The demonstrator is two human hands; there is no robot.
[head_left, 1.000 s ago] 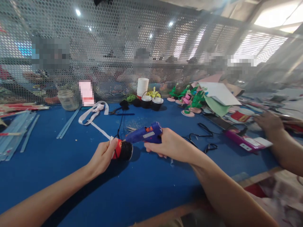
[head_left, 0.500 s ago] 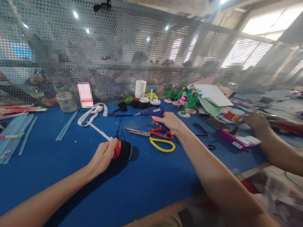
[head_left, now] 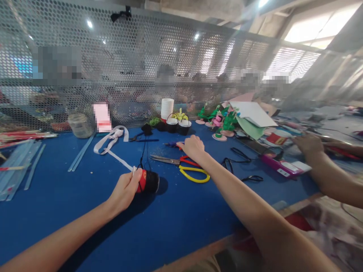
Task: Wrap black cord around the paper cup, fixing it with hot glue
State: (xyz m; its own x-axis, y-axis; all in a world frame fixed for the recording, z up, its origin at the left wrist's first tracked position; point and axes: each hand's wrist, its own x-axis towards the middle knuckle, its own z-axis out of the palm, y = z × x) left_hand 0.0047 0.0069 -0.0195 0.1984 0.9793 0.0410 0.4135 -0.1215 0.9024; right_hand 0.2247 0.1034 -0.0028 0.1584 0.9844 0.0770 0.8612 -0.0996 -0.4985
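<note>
My left hand [head_left: 124,189] is closed around a small paper cup [head_left: 151,181], black and red, lying on its side above the blue table. White ribbon [head_left: 120,161] runs from the cup's rim to a loose coil, and a black cord [head_left: 143,151] trails away behind it. Over on the right, my right hand [head_left: 194,147] is wrapped around a blue glue gun [head_left: 172,144], low at the tabletop. Only the nozzle end and a bit of orange show; the hand covers the rest. Scissors [head_left: 195,177] with red and yellow handles lie just below that hand.
Pliers [head_left: 146,140], black cups [head_left: 184,128] and a stack of white cups [head_left: 167,107] stand toward the mesh screen. Green pipe-cleaner figures [head_left: 229,122] are right of them. Clear strips [head_left: 21,166] lie left. A co-worker's hand [head_left: 309,147] is near a purple box [head_left: 279,166].
My right hand has lowered and turned over with the glue gun, which now lies nearer the table and mostly hidden. Its black cable has shifted. My left hand stays with the cup.
</note>
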